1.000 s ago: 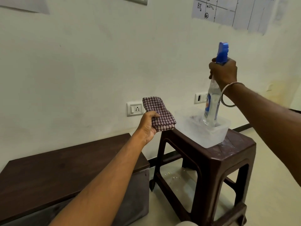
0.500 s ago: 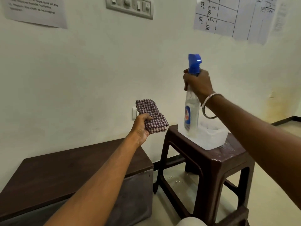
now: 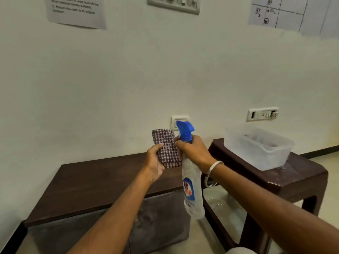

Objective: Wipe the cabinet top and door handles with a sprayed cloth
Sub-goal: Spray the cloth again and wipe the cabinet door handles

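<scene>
My left hand (image 3: 155, 163) grips a folded maroon-and-white checked cloth (image 3: 166, 146), held upright above the low cabinet. My right hand (image 3: 194, 153) is wrapped around the neck of a clear spray bottle (image 3: 191, 191) with a blue trigger head (image 3: 185, 131). The nozzle sits right beside the cloth, pointing left at it. Below both hands lies the dark brown cabinet top (image 3: 102, 182), above grey doors (image 3: 159, 217). No door handles show.
A dark brown plastic stool (image 3: 300, 178) stands to the right of the cabinet, carrying a translucent plastic tub (image 3: 260, 151). Wall sockets (image 3: 262, 114) and a switch plate (image 3: 180, 121) sit on the cream wall behind. Small droplets lie on the floor under the stool.
My right hand lifted the spray bottle out of the tub and carried it left, up against the cloth. The view shifted left and lower, bringing more cabinet top into sight.
</scene>
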A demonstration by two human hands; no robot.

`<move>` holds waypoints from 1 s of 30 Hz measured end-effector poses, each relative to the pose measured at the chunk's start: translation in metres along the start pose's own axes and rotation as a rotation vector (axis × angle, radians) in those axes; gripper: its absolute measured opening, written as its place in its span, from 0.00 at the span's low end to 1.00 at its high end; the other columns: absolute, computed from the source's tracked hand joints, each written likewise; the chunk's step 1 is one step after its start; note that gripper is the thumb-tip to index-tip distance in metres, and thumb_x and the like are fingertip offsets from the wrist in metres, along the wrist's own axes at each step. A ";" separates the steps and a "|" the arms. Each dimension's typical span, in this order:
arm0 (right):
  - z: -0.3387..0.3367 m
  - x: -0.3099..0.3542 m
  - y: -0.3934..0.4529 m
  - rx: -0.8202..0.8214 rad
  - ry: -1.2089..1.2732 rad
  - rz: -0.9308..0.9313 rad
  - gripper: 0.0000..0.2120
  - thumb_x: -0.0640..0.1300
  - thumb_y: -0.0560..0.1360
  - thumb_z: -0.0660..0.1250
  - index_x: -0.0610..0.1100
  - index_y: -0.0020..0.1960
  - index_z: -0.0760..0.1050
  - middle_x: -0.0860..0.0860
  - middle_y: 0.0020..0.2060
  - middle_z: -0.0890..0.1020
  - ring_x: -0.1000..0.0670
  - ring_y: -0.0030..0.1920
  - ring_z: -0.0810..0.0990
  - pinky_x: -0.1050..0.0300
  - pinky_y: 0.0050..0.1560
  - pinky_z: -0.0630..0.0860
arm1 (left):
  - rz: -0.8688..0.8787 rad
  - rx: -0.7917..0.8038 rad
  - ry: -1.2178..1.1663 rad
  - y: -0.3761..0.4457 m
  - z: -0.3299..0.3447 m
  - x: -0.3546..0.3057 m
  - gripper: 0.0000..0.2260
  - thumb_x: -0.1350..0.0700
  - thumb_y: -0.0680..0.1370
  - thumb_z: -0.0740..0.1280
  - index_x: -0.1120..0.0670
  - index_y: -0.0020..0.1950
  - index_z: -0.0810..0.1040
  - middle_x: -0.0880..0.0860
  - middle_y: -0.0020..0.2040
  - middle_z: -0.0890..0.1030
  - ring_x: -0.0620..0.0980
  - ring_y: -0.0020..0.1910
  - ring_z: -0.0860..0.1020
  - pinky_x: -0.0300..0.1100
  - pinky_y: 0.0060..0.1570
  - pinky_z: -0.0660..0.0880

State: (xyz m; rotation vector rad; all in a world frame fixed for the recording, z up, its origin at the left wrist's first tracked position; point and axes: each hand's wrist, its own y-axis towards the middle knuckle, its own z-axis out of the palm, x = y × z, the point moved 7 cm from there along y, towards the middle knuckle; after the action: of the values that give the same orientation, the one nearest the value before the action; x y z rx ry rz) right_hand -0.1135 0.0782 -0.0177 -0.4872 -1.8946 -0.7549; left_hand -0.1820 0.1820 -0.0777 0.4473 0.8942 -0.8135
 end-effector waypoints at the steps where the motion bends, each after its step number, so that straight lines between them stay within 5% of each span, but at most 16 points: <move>1: 0.011 -0.005 -0.003 0.027 0.010 0.012 0.09 0.41 0.73 0.66 0.35 0.47 0.76 0.46 0.32 0.76 0.48 0.33 0.76 0.49 0.42 0.78 | 0.008 -0.003 -0.005 0.000 -0.006 0.001 0.13 0.54 0.80 0.57 0.59 0.54 0.78 0.55 0.41 0.85 0.51 0.40 0.83 0.46 0.36 0.81; 9: 0.056 -0.028 -0.022 0.150 -0.065 0.066 0.07 0.45 0.75 0.67 0.42 0.43 0.75 0.47 0.34 0.79 0.53 0.34 0.77 0.65 0.34 0.74 | 0.020 -0.066 -0.017 0.005 -0.043 0.009 0.19 0.46 0.82 0.54 0.57 0.55 0.79 0.52 0.38 0.85 0.48 0.35 0.83 0.42 0.34 0.78; 12: 0.055 -0.035 -0.019 0.121 -0.071 0.068 0.07 0.45 0.74 0.67 0.42 0.41 0.75 0.48 0.32 0.78 0.52 0.34 0.76 0.61 0.36 0.75 | 0.000 -0.054 -0.011 0.008 -0.051 0.013 0.21 0.45 0.81 0.53 0.58 0.58 0.78 0.54 0.40 0.85 0.51 0.38 0.83 0.47 0.40 0.78; 15: 0.049 -0.040 -0.014 0.090 -0.047 0.087 0.06 0.44 0.74 0.67 0.42 0.41 0.75 0.48 0.31 0.77 0.51 0.34 0.76 0.57 0.38 0.75 | -0.020 -0.029 -0.021 0.009 -0.056 0.016 0.20 0.45 0.82 0.51 0.57 0.55 0.78 0.55 0.41 0.86 0.51 0.38 0.85 0.46 0.36 0.80; 30: 0.083 -0.061 -0.035 0.239 -0.115 0.087 0.07 0.44 0.73 0.67 0.40 0.45 0.74 0.47 0.31 0.75 0.50 0.32 0.75 0.58 0.36 0.77 | -0.002 -0.089 -0.074 0.014 -0.070 0.013 0.19 0.46 0.82 0.54 0.58 0.55 0.78 0.56 0.44 0.86 0.54 0.45 0.83 0.47 0.41 0.81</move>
State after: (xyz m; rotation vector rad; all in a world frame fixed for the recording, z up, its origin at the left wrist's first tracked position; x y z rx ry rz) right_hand -0.1648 0.1097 -0.1085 -0.4666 -2.0255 -0.4446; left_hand -0.2015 0.2305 -0.1277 0.3360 0.8583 -0.7836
